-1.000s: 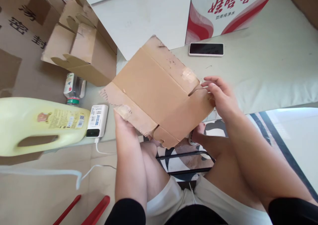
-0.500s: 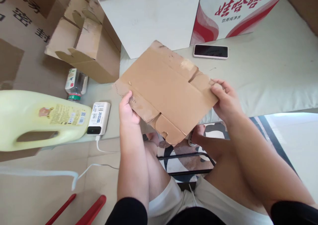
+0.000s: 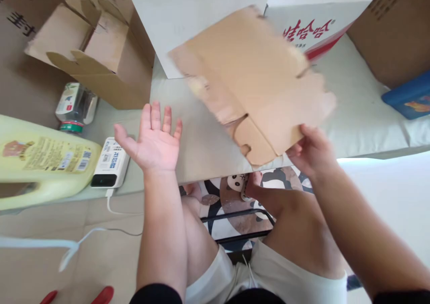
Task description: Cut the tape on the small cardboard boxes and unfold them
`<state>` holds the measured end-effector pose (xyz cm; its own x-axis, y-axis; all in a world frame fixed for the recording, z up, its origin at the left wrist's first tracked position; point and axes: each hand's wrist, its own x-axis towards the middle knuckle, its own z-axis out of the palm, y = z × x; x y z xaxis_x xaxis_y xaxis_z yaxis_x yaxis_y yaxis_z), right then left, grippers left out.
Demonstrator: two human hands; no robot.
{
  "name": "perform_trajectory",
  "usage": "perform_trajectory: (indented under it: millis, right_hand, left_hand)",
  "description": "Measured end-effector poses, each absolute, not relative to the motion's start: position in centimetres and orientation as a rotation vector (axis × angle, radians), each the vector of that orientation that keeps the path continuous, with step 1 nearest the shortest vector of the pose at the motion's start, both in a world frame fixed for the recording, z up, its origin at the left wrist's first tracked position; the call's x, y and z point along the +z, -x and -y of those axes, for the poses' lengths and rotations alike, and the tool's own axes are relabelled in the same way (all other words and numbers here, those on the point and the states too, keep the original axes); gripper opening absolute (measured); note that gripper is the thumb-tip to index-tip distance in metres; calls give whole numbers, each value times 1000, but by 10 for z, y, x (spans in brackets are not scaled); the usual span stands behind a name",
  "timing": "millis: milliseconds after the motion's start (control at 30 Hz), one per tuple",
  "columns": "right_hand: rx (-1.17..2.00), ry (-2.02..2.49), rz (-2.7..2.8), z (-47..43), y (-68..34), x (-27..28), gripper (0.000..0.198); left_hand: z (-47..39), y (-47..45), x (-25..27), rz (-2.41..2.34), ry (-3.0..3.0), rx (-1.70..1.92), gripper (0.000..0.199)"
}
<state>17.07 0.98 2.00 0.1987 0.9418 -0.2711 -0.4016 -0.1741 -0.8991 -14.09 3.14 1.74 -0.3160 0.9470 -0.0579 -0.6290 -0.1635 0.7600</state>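
Observation:
My right hand (image 3: pixel 311 152) grips a flattened cardboard box (image 3: pixel 248 75) by its lower right edge. The brown sheet is tilted in the air above the cloth-covered surface, with torn, worn flaps and a cut slot along its near side; its far edge is blurred by motion. My left hand (image 3: pixel 156 138) is open, palm up with the fingers spread, apart from the cardboard and holding nothing. Just left of that hand lies a white power bank (image 3: pixel 110 163) with a cable plugged into it.
An open cardboard box (image 3: pixel 124 75) stands at the back left, a plastic bottle (image 3: pixel 74 107) beside it. Further left lies a yellow jug (image 3: pixel 50 160). White cartons (image 3: pixel 161 31) stand behind the cardboard. At the right are a blue object (image 3: pixel 410 96) and a brown box (image 3: pixel 389 31).
My left hand has let go of the cardboard and opened. The right hand keeps hold of it, and the sheet has swung up and to the right. The view has shifted rightward.

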Motion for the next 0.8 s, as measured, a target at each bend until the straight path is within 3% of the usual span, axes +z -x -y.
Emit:
perform_trajectory:
  millis: [133,300,500,800]
  right_hand:
    - [871,1349,443,9,-242,35,39]
    - [434,1539,460,14,-334,33,24]
    - [383,1705,480,-31,-378,28,24]
    - [531,1922,611,-189,-396,41,29]
  left_hand:
    - [-35,135,13,-838,-563,1696,60]
    - [-36,122,10,-803,-634,1693,45]
    - [-40,111,8,-785,-668,1668,48]
    - [-53,114,4,-817,-675,1666,49]
